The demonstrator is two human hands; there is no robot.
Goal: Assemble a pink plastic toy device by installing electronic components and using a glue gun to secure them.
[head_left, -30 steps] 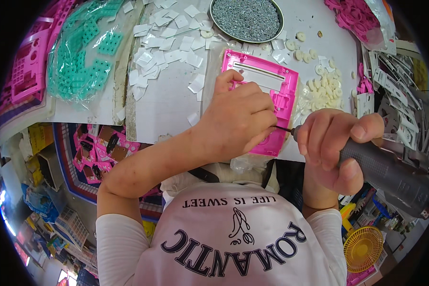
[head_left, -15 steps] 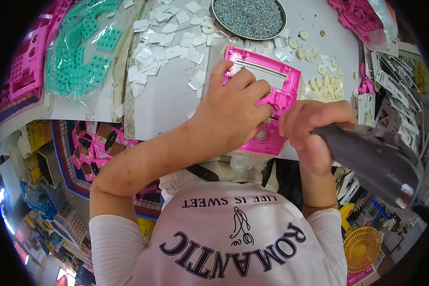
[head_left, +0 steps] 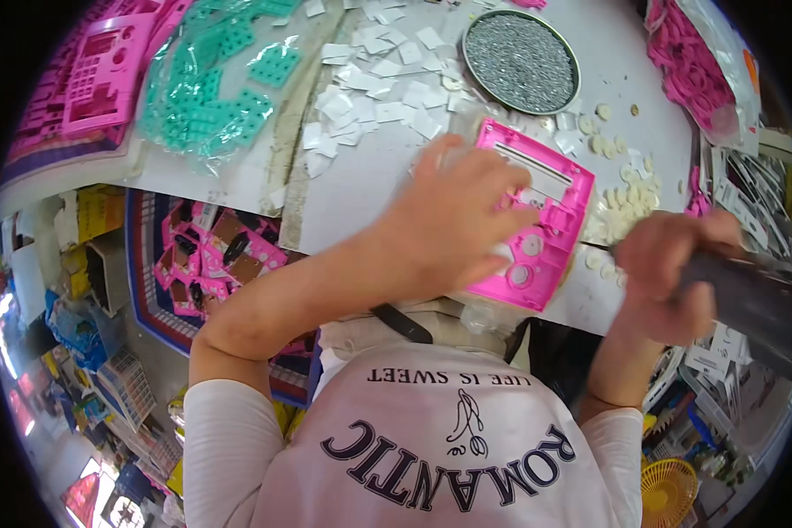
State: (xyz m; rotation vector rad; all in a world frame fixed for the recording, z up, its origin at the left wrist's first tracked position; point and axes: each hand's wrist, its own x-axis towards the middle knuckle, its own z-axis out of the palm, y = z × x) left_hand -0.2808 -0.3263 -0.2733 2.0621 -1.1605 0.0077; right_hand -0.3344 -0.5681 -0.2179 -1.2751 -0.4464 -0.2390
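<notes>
My left hand (head_left: 458, 216), blurred by motion, hangs over the left side of a pink plastic casing (head_left: 565, 251), its fingers and thumb apart. A small white piece (head_left: 503, 253) shows beside the thumb; whether it touches the hand I cannot tell. The casing lies open on the table, with a long slot at its far end, moulded posts and round recesses. Off to the casing's right, my right hand (head_left: 673, 273) grips a dark power screwdriver (head_left: 752, 304), apart from the casing. The tool's tip is hidden or blurred.
A round metal tray of small screws (head_left: 521, 62) stands beyond the casing. White square pieces (head_left: 387, 110) lie to the left, cream discs (head_left: 629, 194) to the right. A bag of green parts (head_left: 202, 106) is far left, pink parts (head_left: 691, 70) far right. Below left is a crate (head_left: 163, 326).
My right hand and the screwdriver have moved right, away from the casing. My left hand has loosened and lifted off the casing's middle. The whole view has shifted.
</notes>
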